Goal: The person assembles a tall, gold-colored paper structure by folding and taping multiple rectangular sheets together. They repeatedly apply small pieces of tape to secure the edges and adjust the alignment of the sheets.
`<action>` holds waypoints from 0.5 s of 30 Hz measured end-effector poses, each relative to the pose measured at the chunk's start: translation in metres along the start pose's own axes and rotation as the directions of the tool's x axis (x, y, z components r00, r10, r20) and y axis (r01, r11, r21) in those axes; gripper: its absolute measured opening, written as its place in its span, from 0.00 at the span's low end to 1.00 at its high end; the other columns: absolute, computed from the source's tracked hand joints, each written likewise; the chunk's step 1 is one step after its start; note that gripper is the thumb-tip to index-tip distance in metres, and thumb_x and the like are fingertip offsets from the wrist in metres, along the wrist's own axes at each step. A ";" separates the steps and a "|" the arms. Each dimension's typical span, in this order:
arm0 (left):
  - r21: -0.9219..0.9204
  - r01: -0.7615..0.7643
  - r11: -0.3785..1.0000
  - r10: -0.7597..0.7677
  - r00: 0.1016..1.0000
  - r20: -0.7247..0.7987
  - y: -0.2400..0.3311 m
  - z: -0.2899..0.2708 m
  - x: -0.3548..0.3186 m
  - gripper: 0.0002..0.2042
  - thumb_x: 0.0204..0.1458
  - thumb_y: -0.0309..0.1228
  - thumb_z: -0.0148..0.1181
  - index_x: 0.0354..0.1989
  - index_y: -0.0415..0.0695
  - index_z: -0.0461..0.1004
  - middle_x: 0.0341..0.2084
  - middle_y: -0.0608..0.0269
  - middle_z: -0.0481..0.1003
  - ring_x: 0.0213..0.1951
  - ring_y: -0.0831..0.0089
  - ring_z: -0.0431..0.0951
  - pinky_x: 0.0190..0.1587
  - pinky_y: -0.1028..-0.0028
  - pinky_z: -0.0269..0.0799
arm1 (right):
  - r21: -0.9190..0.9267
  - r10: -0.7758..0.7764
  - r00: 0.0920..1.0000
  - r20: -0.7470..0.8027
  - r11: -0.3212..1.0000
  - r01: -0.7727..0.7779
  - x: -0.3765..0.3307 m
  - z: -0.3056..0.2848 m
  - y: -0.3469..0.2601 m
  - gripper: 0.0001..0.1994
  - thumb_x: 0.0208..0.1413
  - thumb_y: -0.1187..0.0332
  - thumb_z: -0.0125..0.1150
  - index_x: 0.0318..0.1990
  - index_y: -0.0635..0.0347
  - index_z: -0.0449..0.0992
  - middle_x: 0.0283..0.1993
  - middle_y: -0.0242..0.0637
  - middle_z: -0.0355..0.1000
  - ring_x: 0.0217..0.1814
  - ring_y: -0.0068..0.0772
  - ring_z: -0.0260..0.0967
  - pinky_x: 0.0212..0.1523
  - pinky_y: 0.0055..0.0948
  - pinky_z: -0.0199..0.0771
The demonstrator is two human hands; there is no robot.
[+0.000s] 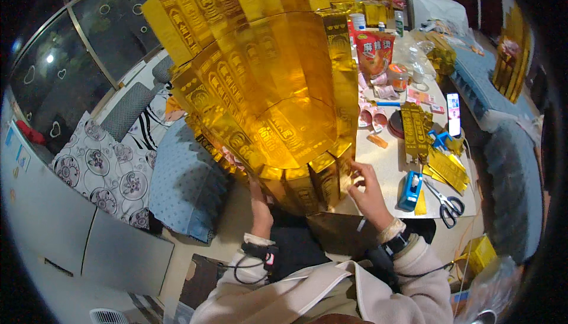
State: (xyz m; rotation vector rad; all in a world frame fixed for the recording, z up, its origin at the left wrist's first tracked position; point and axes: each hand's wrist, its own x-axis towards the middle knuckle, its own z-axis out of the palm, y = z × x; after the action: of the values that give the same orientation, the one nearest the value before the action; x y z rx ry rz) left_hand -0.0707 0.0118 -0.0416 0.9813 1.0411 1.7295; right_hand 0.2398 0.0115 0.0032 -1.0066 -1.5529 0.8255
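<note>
A large, hollow gold foil paper structure rises in front of me, built of overlapping embossed strips in tiers. Its lower rim has folded, block-like pieces lined up along it. My right hand is at the lower right of this rim, with thumb and forefinger pinching its edge. On the lower left, my left hand rests against the outside of the structure; its fingers are mostly hidden by the gold paper. Just below the rim, a dark brown panel shows between my arms.
On the table to the right are a blue tape dispenser, scissors, flat gold pieces, a lit phone and a red food packet. A blue-covered sofa stands left. More gold structures stand far right.
</note>
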 end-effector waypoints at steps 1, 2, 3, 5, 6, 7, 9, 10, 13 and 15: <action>-0.033 0.036 0.999 -0.035 0.999 0.013 0.004 -0.005 0.010 0.38 0.69 0.59 0.45 0.79 0.46 0.50 0.75 0.59 0.56 0.74 0.62 0.56 0.75 0.63 0.48 | 0.002 -0.001 0.999 0.054 1.000 0.001 -0.006 0.000 -0.004 0.28 0.55 0.80 0.61 0.66 0.60 0.68 0.57 0.40 0.65 0.56 0.34 0.69 0.52 0.30 0.74; -0.066 0.074 0.995 -0.073 0.997 0.017 0.006 -0.008 0.020 0.39 0.68 0.60 0.46 0.79 0.47 0.51 0.75 0.60 0.57 0.74 0.63 0.57 0.75 0.62 0.49 | 0.030 0.000 0.993 0.118 1.000 -0.003 -0.011 0.000 -0.007 0.28 0.56 0.79 0.61 0.66 0.60 0.67 0.57 0.42 0.66 0.55 0.36 0.70 0.51 0.30 0.76; -0.181 0.044 0.983 -0.019 0.991 0.135 0.008 -0.011 0.028 0.39 0.67 0.61 0.47 0.78 0.47 0.54 0.74 0.62 0.57 0.74 0.64 0.57 0.75 0.62 0.50 | -0.013 -0.005 0.988 0.151 1.000 0.007 -0.013 -0.002 -0.010 0.27 0.57 0.79 0.61 0.65 0.61 0.68 0.57 0.43 0.66 0.55 0.37 0.70 0.51 0.31 0.76; -0.120 0.071 0.990 -0.070 0.997 0.008 0.009 -0.019 0.042 0.39 0.67 0.61 0.48 0.78 0.46 0.53 0.75 0.62 0.57 0.74 0.64 0.56 0.75 0.62 0.49 | -0.058 -0.036 0.974 0.222 0.997 0.050 -0.014 -0.005 -0.013 0.26 0.57 0.79 0.62 0.65 0.62 0.68 0.57 0.44 0.66 0.56 0.37 0.71 0.51 0.32 0.77; -0.104 0.064 0.993 -0.067 0.997 -0.028 0.007 -0.021 0.046 0.39 0.67 0.61 0.48 0.78 0.46 0.53 0.75 0.62 0.57 0.75 0.64 0.56 0.75 0.63 0.48 | -0.084 -0.026 0.983 0.180 0.996 0.042 -0.013 -0.006 -0.014 0.27 0.57 0.79 0.63 0.65 0.62 0.67 0.57 0.44 0.66 0.56 0.38 0.71 0.51 0.33 0.78; -0.137 0.043 0.990 -0.036 0.998 0.053 0.005 -0.025 0.046 0.39 0.68 0.59 0.47 0.79 0.46 0.51 0.76 0.62 0.55 0.76 0.63 0.54 0.76 0.63 0.46 | -0.097 -0.027 0.990 0.135 0.994 0.040 -0.012 -0.005 -0.014 0.27 0.57 0.78 0.63 0.65 0.63 0.66 0.56 0.45 0.66 0.57 0.39 0.71 0.51 0.33 0.78; -0.110 -0.018 0.994 0.027 0.996 0.086 -0.005 -0.029 0.040 0.38 0.70 0.57 0.45 0.79 0.45 0.49 0.77 0.62 0.52 0.77 0.64 0.52 0.77 0.65 0.44 | -0.123 -0.018 0.998 0.053 0.992 0.025 -0.010 -0.002 -0.013 0.30 0.57 0.77 0.65 0.67 0.64 0.63 0.58 0.47 0.66 0.59 0.41 0.70 0.52 0.34 0.78; -0.103 -0.080 0.991 0.093 0.987 0.129 -0.011 -0.031 0.034 0.38 0.70 0.57 0.45 0.80 0.45 0.48 0.78 0.62 0.51 0.77 0.65 0.51 0.77 0.65 0.43 | -0.134 -0.006 1.000 0.013 0.991 0.008 -0.009 0.001 -0.011 0.32 0.57 0.77 0.65 0.69 0.64 0.61 0.59 0.49 0.66 0.60 0.42 0.70 0.53 0.34 0.78; -0.092 0.057 0.994 -0.061 0.998 -0.034 -0.028 -0.032 0.018 0.34 0.70 0.57 0.45 0.75 0.47 0.59 0.72 0.61 0.62 0.71 0.62 0.63 0.73 0.63 0.54 | -0.147 0.024 1.000 0.001 0.989 -0.023 -0.008 0.011 -0.004 0.39 0.58 0.75 0.66 0.74 0.66 0.53 0.64 0.54 0.64 0.66 0.48 0.67 0.56 0.36 0.77; -0.030 0.027 0.999 -0.030 0.994 -0.103 -0.038 -0.029 0.008 0.35 0.70 0.57 0.44 0.76 0.45 0.57 0.73 0.61 0.61 0.72 0.63 0.61 0.74 0.63 0.53 | -0.138 0.038 0.999 0.032 0.990 -0.034 -0.008 0.016 0.000 0.42 0.58 0.75 0.67 0.76 0.67 0.47 0.68 0.56 0.62 0.69 0.52 0.65 0.59 0.39 0.76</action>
State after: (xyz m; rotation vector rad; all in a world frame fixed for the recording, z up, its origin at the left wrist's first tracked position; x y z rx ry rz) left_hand -0.0888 0.0225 -0.0846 0.8626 1.0877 1.7826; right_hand 0.2247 0.0045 -0.0034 -1.1281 -1.6429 0.7725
